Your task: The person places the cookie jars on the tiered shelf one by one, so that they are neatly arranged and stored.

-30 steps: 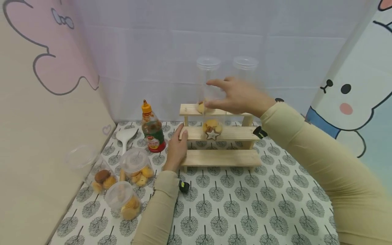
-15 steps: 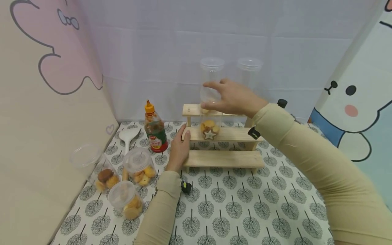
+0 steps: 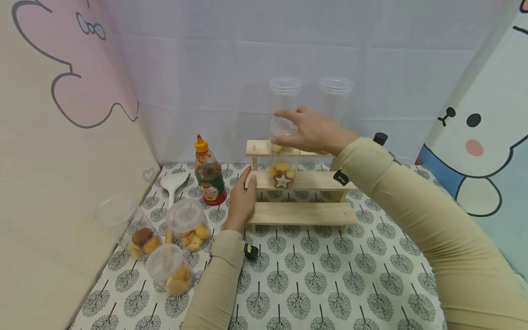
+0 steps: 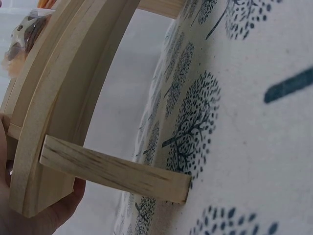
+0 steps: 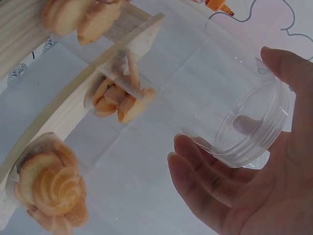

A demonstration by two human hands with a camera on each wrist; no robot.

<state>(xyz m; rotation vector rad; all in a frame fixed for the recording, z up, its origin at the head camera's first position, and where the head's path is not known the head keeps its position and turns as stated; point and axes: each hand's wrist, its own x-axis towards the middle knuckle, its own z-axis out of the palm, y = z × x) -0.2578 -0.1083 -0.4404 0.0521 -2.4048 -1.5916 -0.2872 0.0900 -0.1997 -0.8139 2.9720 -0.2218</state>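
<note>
My right hand (image 3: 317,133) curls round the upper end of a clear jar (image 3: 284,158) that stands on the middle step of a wooden tiered shelf (image 3: 313,181). Yellow cookies and a star-shaped one fill its bottom. In the right wrist view, thumb and fingers lie on opposite sides of the jar's lid (image 5: 259,132). My left hand (image 3: 241,201) grips the left end of the shelf, its fingers partly hidden behind the wood in the left wrist view. On the top step, behind, two tall lidded jars (image 3: 336,87) stand side by side, partly covered by the right hand.
A sauce bottle (image 3: 209,178) with an orange cap stands left of the shelf. Nearer are a white-headed spoon (image 3: 172,183) and three clear cookie jars, one tall (image 3: 123,220), one wide (image 3: 185,217) and one small (image 3: 165,263). The tree-patterned cloth (image 3: 297,293) covers the table.
The jar in my right hand has shifted slightly left along the middle step, then stayed still. My left hand keeps its place on the shelf, and the head view has turned a little.
</note>
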